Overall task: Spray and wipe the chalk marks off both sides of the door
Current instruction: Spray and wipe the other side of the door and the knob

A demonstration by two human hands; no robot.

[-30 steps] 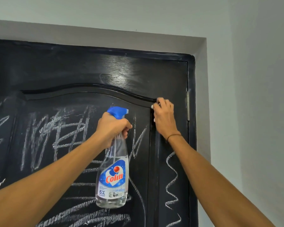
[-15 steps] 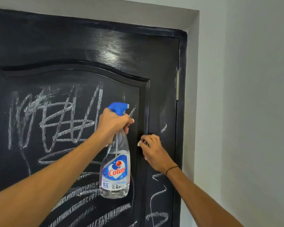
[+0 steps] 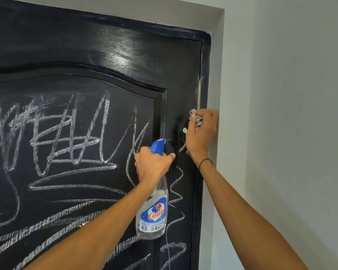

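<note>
Hands: left (image 3: 152, 165) grips spray bottle (image 3: 153, 211), right (image 3: 200, 133) wipes door (image 3: 105, 45).

Probably a home: black panelled door (image 3: 125, 55), plain painted walls (image 3: 300, 94).

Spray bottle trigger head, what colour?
Blue, with a small red nozzle tip, on the clear plastic spray bottle gripped by the left hand. Head view.

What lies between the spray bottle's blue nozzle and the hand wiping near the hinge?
In the head view, only dark door surface separates the nozzle from the right hand: mostly bare, with one short chalk streak beside the wrist.
</note>
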